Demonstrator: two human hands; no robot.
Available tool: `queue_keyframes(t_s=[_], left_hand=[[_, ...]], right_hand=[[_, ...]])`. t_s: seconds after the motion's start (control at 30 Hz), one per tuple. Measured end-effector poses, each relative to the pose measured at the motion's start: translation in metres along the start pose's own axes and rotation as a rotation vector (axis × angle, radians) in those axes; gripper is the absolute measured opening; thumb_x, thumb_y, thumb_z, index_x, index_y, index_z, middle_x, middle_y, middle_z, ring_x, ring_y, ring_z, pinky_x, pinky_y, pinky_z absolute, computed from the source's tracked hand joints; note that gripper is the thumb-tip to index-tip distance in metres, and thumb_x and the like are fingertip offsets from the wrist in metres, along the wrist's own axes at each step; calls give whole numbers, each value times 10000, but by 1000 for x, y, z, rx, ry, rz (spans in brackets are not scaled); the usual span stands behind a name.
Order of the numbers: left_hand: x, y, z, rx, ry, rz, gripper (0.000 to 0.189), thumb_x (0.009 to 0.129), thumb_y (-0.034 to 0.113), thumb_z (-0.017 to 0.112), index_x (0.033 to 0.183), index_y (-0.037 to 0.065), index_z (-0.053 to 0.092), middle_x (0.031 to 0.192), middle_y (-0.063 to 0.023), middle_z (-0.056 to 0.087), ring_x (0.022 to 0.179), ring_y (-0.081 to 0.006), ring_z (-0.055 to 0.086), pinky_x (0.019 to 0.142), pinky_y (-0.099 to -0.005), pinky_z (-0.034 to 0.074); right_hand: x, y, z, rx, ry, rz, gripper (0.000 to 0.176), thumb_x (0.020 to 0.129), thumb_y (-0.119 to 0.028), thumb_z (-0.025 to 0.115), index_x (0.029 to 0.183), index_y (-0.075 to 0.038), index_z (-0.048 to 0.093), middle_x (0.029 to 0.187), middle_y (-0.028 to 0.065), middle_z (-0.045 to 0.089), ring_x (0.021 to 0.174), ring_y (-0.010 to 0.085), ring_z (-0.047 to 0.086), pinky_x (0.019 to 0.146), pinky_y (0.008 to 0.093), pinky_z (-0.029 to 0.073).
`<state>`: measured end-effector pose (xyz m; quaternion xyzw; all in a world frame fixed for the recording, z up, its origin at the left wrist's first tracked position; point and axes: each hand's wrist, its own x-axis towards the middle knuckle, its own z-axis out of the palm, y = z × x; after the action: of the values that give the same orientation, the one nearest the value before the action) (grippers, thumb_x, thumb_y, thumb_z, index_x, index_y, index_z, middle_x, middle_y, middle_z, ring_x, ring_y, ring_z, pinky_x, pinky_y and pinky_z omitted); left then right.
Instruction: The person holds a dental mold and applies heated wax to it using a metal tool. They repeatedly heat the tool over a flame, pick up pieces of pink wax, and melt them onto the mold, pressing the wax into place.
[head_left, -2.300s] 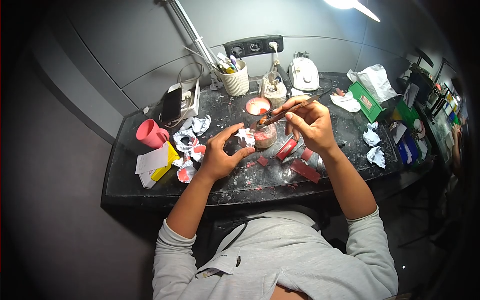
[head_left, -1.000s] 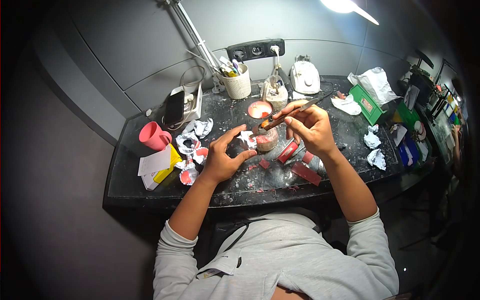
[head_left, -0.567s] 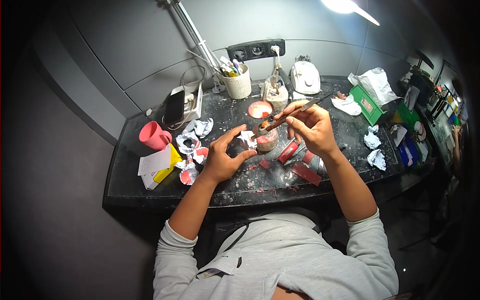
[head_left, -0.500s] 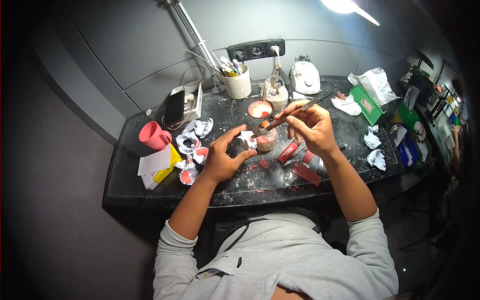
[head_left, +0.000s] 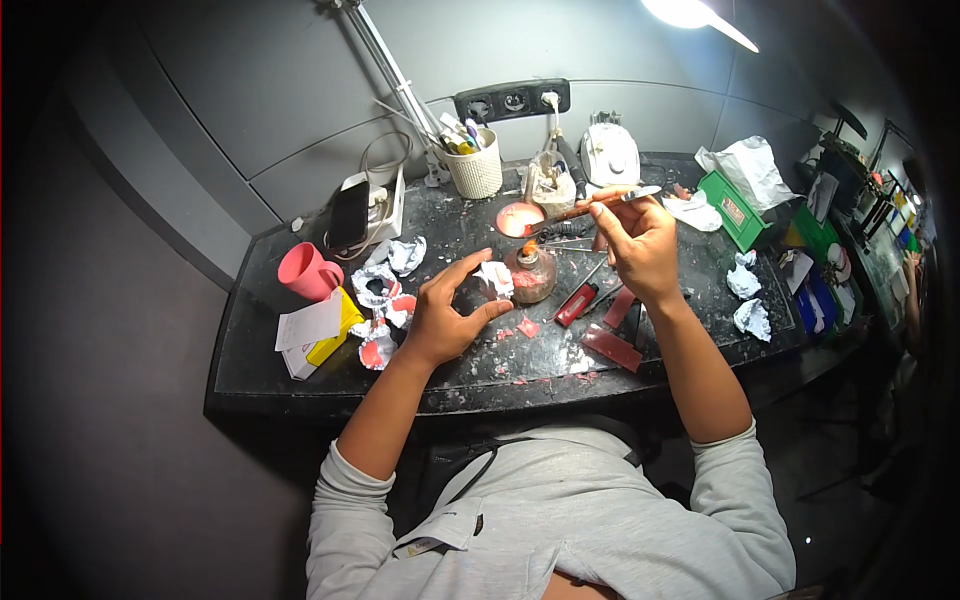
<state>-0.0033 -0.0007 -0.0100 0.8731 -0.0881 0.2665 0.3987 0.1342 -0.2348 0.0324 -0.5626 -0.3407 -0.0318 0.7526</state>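
In my left hand (head_left: 447,310), the fingers and thumb are curled round a small white plaster dental model (head_left: 494,281). My right hand (head_left: 640,250) grips a wax knife (head_left: 592,207) with a brown handle. One end of the knife lies over the edge of a round dish of pink wax (head_left: 519,219); its broad metal end sticks out past my fingers. Between my hands stands a glass spirit burner (head_left: 533,278) with an orange flame on its wick. Red-pink wax strips (head_left: 611,347) and a red box-like piece (head_left: 576,305) lie below my right hand.
To the left are several plaster models (head_left: 377,285), a pink mug (head_left: 308,272), a yellow box (head_left: 335,330) and a phone (head_left: 349,215). A pen cup (head_left: 474,168) and a white device (head_left: 610,155) stand behind. On the right are a green box (head_left: 733,210) and crumpled paper (head_left: 752,318).
My right hand has moved up and to the right, taking the wax knife from the plaster model to the wax dish. The burner flame now shows. My left hand stays in place.
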Motion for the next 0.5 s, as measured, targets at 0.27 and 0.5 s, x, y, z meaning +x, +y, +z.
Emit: queue_keyframes(t_s=[0.27, 0.5], left_hand=[[1, 6, -4, 8, -27, -24, 632, 761, 239, 871, 1302, 20, 629, 1215, -173, 684, 1121, -276, 658, 993, -375, 491], [1, 6, -5, 9, -29, -6, 617, 774, 259, 859, 1295, 19, 634, 1190, -177, 689, 1092, -276, 666, 976, -370, 495]], right_hand=[[-1, 0, -5, 101, 18, 68, 122, 958, -34, 665, 1053, 39, 644, 875, 100, 721, 561, 76, 586, 468, 201, 445], [-7, 3, 3, 170, -184, 147, 124, 955, -22, 664, 1054, 47, 636, 938, 155, 732, 570, 91, 590, 463, 198, 418]])
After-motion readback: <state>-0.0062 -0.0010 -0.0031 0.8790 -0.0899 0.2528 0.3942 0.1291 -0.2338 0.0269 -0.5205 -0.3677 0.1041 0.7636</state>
